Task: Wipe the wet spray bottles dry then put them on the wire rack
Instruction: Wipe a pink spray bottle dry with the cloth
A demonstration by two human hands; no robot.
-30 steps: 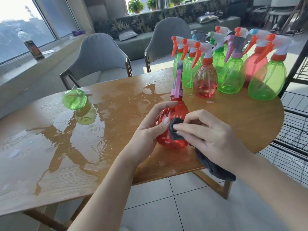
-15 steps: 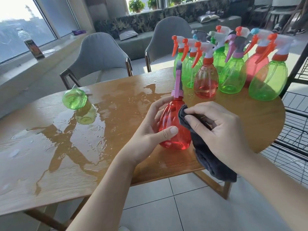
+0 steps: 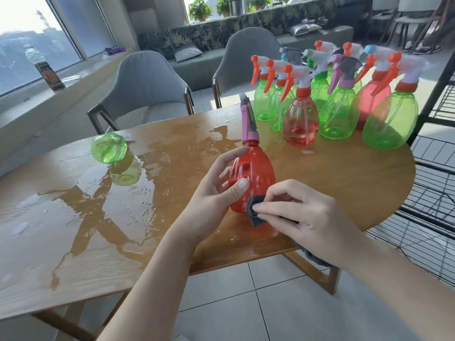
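Head view, wiping stage. Red spray bottle [image 3: 252, 178]: upright on bench [image 3: 344, 183], gripped by left hand [image 3: 216, 200]. Grey cloth [image 3: 256, 210]: pinched by right hand [image 3: 305, 215] against bottle's lower side. Upright bottles [image 3: 344, 99]: clustered at far edge, dryness unclear. Green bottle [image 3: 109, 148]: lying in puddle [image 3: 98, 205]. Wire rack [image 3: 440, 212]: right of bench, no bottles visible on it; most work remains.

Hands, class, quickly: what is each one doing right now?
Left hand: grips the translucent red plastic spray bottle with the purple trigger head.
Right hand: pinches the dark grey cloth against that bottle's base.
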